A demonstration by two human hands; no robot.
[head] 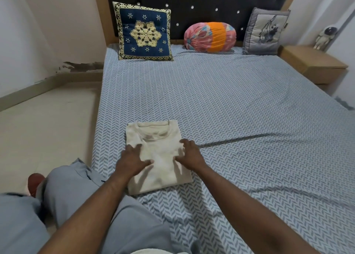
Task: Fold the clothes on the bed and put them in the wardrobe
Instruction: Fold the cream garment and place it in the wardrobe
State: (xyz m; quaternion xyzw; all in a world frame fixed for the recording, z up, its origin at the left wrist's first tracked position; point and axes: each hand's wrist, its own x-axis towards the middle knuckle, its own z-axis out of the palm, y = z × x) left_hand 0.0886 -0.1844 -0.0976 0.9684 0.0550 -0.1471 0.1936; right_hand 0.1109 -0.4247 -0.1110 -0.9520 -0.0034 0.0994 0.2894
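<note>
Both hands, the left hand (132, 160) and right hand (189, 150), press spread fingers on a folded beige T-shirt (157, 153) on the bed (240, 99); folding looks finished. Next: lift it toward the unseen wardrobe.

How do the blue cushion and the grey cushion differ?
The blue cushion is navy with a gold flower and patterned gold border; the grey cushion is pale with a dark ink-like drawing. The blue cushion stands at the left, the grey cushion at the right, near the bedside table. Both are square and lean against the headboard.
</note>
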